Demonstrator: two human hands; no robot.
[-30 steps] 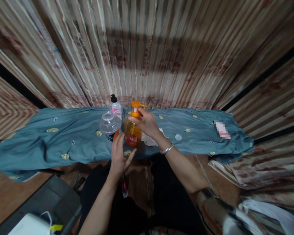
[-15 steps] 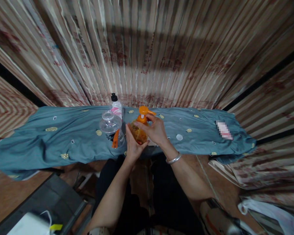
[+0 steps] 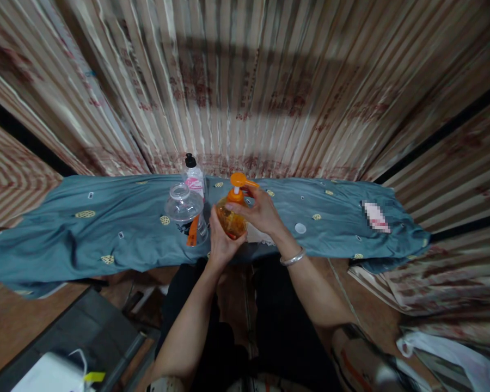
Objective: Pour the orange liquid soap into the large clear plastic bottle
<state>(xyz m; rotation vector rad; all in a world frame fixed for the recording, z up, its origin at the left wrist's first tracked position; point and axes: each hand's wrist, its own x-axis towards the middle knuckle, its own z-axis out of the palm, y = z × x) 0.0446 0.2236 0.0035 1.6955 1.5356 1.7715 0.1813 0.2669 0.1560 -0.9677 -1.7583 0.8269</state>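
A pump bottle [image 3: 234, 224] of amber liquid, with an orange pump head [image 3: 238, 179], is held over the near edge of the cloth-covered table. My left hand [image 3: 221, 242] wraps round its lower body from the left and below. On the other side, my right hand [image 3: 264, 211] grips near the pump's collar, its thumb across the bottle's shoulder and its fingers behind, under the spout. To the left stands a clear, wide-shouldered bottle [image 3: 182, 206] with an orange label, its mouth uncovered. Just behind that is a clear bottle with a pink label and black cap [image 3: 190, 161].
A teal patterned cloth [image 3: 126, 218] covers the table. A pale flat piece [image 3: 258, 235] lies beneath my right hand. Farther right are a white disc [image 3: 300, 228] and a blurred pinkish item [image 3: 375, 216]. Striped curtains [image 3: 245, 98] hang behind; a dark stool-like surface [image 3: 77, 332] is at lower left.
My right hand has shifted slightly to the right, and more of the pale piece below it shows. The orange spout has turned slightly. My left hand still holds the bottle.
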